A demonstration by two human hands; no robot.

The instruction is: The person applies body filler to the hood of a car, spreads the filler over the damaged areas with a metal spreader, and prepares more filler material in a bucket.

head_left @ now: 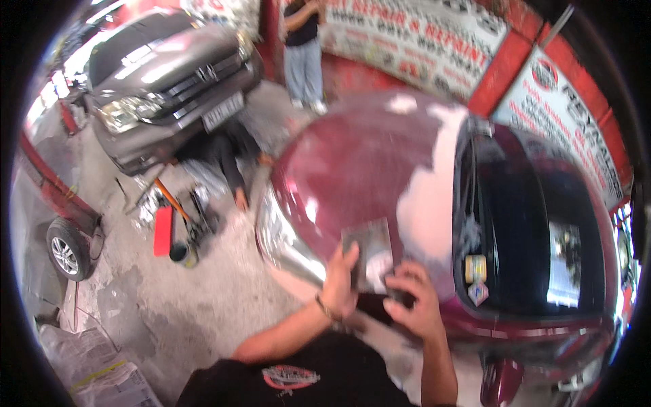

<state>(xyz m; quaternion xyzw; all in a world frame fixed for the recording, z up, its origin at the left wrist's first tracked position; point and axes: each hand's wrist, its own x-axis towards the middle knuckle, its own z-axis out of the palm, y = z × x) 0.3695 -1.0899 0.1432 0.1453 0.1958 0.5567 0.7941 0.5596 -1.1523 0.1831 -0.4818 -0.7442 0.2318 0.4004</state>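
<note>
My left hand (338,279) grips a flat, greyish rectangular board (375,234) by its left edge. On the board's lower part lies a smear of pale pinkish paste (378,266). Beside it, my right hand (419,298) curls its fingers around a small dark piece (400,294), whose kind is blurred. Both hands are over the near side of a maroon car's hood (346,169). A wide, pale pink patch of filler (424,217) covers the hood along the windshield (508,230). I cannot tell whether the board touches the car.
A grey-brown car (169,74) stands at far left, with a person's dark-clothed legs (230,152) on the floor at its front. Nearby lie tools, a red flat box (163,231) and a can (182,254). A loose wheel (66,249) stands farther left. Another person (303,61) stands behind.
</note>
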